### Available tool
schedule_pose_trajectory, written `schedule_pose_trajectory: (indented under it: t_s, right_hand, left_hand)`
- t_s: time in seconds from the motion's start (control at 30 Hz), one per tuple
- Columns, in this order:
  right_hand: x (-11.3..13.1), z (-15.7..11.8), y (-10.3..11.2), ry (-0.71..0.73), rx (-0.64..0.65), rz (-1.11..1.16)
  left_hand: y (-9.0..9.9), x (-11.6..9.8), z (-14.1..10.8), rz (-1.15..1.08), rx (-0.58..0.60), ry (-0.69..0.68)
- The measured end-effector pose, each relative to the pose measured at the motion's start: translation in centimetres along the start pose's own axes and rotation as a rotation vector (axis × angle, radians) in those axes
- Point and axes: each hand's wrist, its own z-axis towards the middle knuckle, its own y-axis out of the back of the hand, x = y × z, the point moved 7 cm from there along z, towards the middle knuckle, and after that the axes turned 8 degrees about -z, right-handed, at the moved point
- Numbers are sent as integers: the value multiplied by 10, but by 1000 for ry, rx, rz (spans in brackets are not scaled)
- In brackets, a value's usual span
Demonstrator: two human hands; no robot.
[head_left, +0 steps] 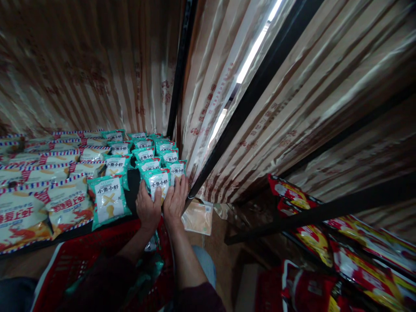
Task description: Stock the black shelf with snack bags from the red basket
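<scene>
A teal-and-white snack bag [159,182] stands at the front of a row on the dark shelf [133,190]. My left hand [148,206] holds its left lower side, thumb across the front. My right hand [174,201] is on its right lower side, with fingers reaching up against the neighbouring teal bag [177,168]. More teal bags are lined up behind these two. To the left, another teal bag [108,199] leans upright at the front of its own row. Beneath my forearms is a red basket [97,247] with teal bags [152,268] inside, partly hidden by my arms.
White snack bags with striped edges [69,201] fill the shelf's left side. Black metal posts [234,117] stand before pleated beige curtains [107,73]. Red and yellow packets [360,264] lie on the right-hand shelf. A clear plastic bag [198,216] is on the floor.
</scene>
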Motion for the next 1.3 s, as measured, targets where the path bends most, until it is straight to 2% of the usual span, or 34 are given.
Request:
schedule_pose_trajectory:
  t_s: [0.17,0.4,0.63,0.8,1.07,1.3]
  right_hand:
    - [7,-4,4,62,-17,7]
    - [16,-6,0,137,18,-14]
    - [13,-3,6,92,6,-29]
    - [11,-3,6,72,1,-21]
    - [11,-6,3,96,-20,-6]
    - [12,-8,0,104,-12,-12]
  left_hand:
    - [4,-3,-3,-47,-5,-64]
    - [7,-1,-6,-117,16,-72]
    - [5,0,-4,-99,44,-63]
    - [4,2,-2,-106,45,-1]
    - [7,0,-7,-141,28,-85]
    - [7,-1,-6,-149,62,-41]
